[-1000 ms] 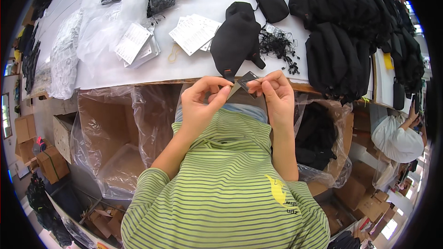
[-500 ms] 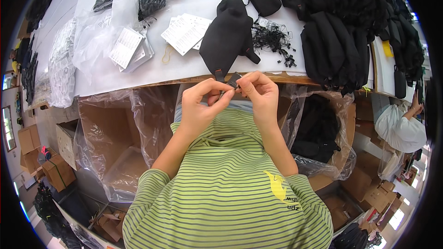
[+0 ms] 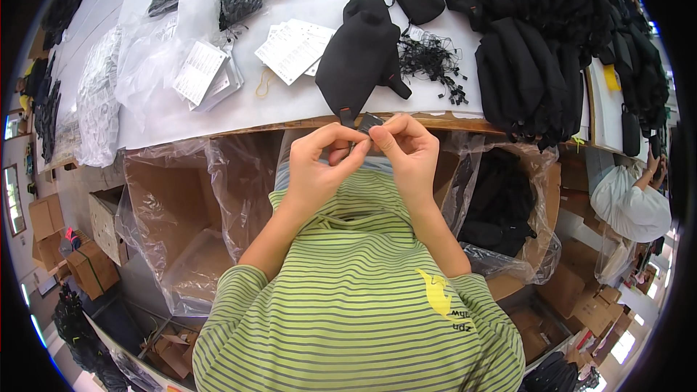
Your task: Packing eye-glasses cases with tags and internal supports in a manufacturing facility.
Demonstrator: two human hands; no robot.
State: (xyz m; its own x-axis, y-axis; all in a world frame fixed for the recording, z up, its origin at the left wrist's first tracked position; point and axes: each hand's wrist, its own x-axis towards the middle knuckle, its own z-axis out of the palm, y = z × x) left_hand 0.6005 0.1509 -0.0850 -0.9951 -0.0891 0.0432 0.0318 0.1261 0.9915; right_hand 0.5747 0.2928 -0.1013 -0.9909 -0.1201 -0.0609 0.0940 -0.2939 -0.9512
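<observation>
A black fabric bag (image 3: 358, 58) lies on the near part of the white table, its narrow end and a short strap (image 3: 347, 115) hanging toward me at the edge. Just past that strap, a small flat black piece (image 3: 371, 122), perhaps a buckle, is pinched between my hands. My left hand (image 3: 319, 158) closes thumb and index finger at its left side. From the other side, my right hand (image 3: 410, 149) grips it with thumb and fingertips, hiding part of it. Beside the bag lies a tangled heap of black cords with small tabs (image 3: 428, 58).
White printed cards (image 3: 294, 47) and another card stack (image 3: 207, 72) lie left of the bag, near clear plastic bags (image 3: 149, 58). Black bags (image 3: 523, 72) are piled at right. Under the table edge stand plastic-lined cartons (image 3: 174, 210), one holding black items (image 3: 501, 203). Another person's arm (image 3: 648, 176) shows far right.
My right thumb and fingers have shifted slightly on the small black piece, which shows at a somewhat different angle. My left hand stays almost in place.
</observation>
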